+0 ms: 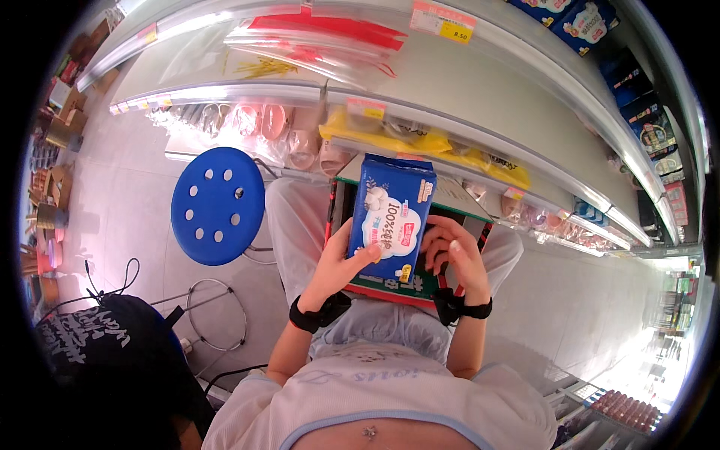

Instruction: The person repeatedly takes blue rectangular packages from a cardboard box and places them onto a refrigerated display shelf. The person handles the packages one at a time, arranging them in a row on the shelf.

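My left hand grips the lower left side of a blue sanitary pad packet, with the thumb on its printed front. To the right of the packet is my right hand, its fingers apart and partly curled, holding nothing that shows. Under both hands a cardboard box with red and green printed edges rests on my lap. The packet covers part of the box's opening, so most of the contents are hidden. Both wrists wear black bands.
Before me runs a metal store shelf with price tags, plastic bags and a yellow plastic bag. A round blue stool stands at the left. At the lower left is a person in black. Blue packets fill the upper right shelf.
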The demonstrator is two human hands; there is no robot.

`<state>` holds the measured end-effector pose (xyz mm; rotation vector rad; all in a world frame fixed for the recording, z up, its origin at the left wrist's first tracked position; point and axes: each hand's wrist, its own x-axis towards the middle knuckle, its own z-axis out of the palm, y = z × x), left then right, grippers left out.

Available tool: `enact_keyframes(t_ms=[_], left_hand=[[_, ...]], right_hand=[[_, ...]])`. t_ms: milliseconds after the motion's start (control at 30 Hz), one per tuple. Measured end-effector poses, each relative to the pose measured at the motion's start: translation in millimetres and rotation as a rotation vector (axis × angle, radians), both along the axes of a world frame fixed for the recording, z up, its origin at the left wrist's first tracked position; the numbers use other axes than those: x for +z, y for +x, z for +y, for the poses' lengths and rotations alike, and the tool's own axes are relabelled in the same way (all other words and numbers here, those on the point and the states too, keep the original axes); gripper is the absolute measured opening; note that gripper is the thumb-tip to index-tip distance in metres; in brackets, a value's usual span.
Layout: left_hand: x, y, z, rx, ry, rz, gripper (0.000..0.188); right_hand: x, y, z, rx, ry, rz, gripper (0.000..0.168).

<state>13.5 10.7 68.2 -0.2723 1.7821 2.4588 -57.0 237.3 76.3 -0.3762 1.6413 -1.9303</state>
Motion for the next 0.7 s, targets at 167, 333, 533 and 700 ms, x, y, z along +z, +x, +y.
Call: enact_keyframes(t_ms=[167, 333, 533, 700], left_hand=[[7, -4, -7, -0.159, -0.325, 0.122, 0.049], [8, -8, -10, -0.068, -0.592, 0.4, 0.09], [-21, -22, -19, 0.054, -1.14, 0.454, 0.113], [-45, -26, -15, 0.081, -1.277, 0.406, 0.121]], right_hand=[[11, 3, -21, -0.075, 0.053, 0.037, 0.055], [52, -7, -14, -0.281, 0.158, 0.49, 0.064], [152, -98, 7, -0.6, 0.277, 1.18, 0.067], [203, -169, -12, -0.758, 0.422, 1.376, 0.06]])
